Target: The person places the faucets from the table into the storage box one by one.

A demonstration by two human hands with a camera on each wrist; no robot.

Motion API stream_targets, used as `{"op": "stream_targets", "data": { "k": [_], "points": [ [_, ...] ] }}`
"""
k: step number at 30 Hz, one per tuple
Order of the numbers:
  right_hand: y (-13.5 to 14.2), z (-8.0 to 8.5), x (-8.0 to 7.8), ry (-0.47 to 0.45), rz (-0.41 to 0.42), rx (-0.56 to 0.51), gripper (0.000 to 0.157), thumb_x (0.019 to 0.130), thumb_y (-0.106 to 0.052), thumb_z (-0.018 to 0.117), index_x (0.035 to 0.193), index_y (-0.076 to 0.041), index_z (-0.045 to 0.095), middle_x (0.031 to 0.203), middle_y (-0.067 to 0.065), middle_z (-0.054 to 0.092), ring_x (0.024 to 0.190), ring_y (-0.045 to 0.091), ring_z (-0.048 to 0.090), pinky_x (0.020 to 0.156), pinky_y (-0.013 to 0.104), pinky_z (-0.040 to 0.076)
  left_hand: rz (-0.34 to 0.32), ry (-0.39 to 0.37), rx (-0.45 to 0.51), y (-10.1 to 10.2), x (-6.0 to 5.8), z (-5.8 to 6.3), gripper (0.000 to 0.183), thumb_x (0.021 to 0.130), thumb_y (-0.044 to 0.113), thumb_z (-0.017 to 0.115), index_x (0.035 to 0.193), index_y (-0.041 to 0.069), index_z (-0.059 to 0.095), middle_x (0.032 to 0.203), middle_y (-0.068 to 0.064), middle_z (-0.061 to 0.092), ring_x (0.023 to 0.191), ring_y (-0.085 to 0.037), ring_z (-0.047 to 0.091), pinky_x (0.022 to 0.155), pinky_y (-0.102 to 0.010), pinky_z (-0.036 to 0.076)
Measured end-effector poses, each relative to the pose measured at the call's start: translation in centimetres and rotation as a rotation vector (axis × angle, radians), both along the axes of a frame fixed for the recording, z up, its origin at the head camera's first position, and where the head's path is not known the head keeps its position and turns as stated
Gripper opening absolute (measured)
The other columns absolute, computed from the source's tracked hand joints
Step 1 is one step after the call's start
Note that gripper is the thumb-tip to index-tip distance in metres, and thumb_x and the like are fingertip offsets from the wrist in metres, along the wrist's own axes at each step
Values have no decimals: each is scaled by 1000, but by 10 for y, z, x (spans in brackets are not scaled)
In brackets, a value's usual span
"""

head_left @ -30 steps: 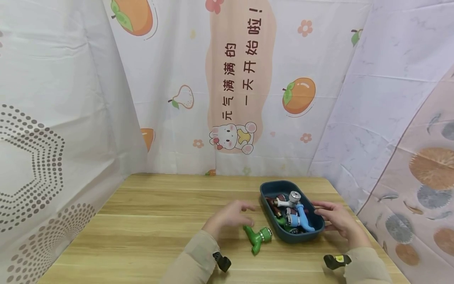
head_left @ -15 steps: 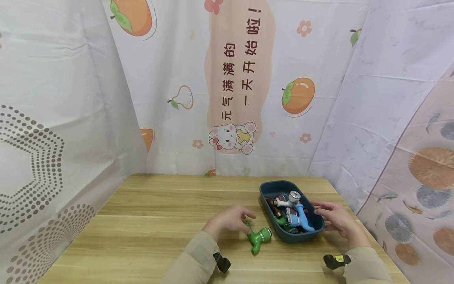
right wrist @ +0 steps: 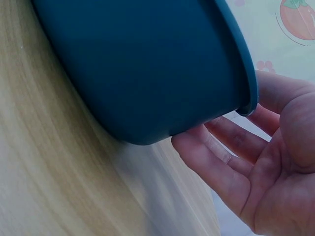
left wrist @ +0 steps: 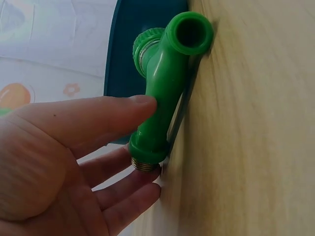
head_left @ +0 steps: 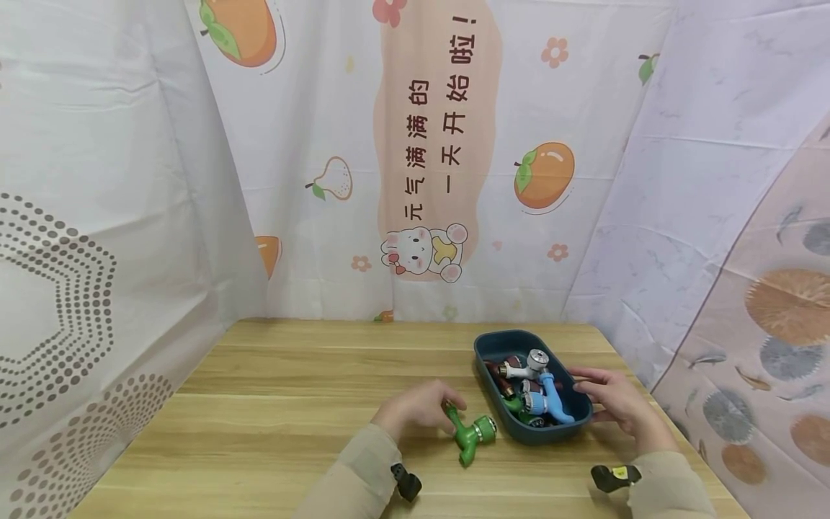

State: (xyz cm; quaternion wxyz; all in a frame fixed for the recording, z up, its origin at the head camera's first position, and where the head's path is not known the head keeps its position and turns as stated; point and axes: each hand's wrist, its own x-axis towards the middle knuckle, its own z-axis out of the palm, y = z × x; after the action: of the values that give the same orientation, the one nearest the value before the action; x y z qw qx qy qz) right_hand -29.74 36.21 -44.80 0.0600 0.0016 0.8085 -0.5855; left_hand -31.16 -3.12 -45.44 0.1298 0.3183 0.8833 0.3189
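A green plastic faucet (head_left: 468,437) with a ribbed knob and brass-threaded end lies on the table. My left hand (head_left: 423,407) is at its threaded end. In the left wrist view, the thumb (left wrist: 133,105) lies against the faucet body (left wrist: 165,78), with the fingers behind and below the collar. Just right of it stands a dark blue plastic basin (head_left: 483,348). My right hand (head_left: 616,400) holds the basin's right side. In the right wrist view, the thumb is at the rim and fingertips (right wrist: 184,145) touch the outer wall (right wrist: 147,73).
Inside the basin lie a blue faucet (head_left: 551,404), a white faucet (head_left: 521,372) with a silver knob, and dark red and green ones partly hidden beneath. The wooden table (head_left: 292,404) extends left. Printed curtains (head_left: 311,238) close off the back and sides.
My left hand has lowered onto the green faucet's threaded end, its thumb and fingers coming around it. My right hand and the basin have stayed in place.
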Motion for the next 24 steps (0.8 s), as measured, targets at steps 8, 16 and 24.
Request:
{"op": "stream_targets", "data": {
  "k": [8, 16, 24],
  "points": [
    [0, 0, 1, 3, 3, 6, 52, 99, -13, 64, 145, 5, 49, 134, 32, 58, 98, 26, 70, 71, 53, 60, 22, 32, -30, -1, 1, -2, 39, 72, -3, 83, 107, 13, 79, 102, 11, 68, 87, -4, 59, 84, -24, 50],
    [-1, 0, 2, 4, -3, 7, 52, 99, -13, 64, 145, 5, 49, 136, 33, 55, 99, 27, 69, 72, 53, 60, 41, 33, -11, -1, -2, -6, 40, 70, -10, 77, 102, 13, 79, 96, 12, 69, 84, -4, 60, 81, -25, 51],
    [0, 0, 0, 3, -5, 5, 52, 99, -14, 64, 145, 5, 49, 134, 32, 57, 98, 27, 69, 71, 52, 60, 2, 51, -8, -4, -7, -8, 36, 73, -10, 79, 102, 13, 80, 91, 14, 69, 81, -1, 60, 77, -22, 51]
  ]
}}
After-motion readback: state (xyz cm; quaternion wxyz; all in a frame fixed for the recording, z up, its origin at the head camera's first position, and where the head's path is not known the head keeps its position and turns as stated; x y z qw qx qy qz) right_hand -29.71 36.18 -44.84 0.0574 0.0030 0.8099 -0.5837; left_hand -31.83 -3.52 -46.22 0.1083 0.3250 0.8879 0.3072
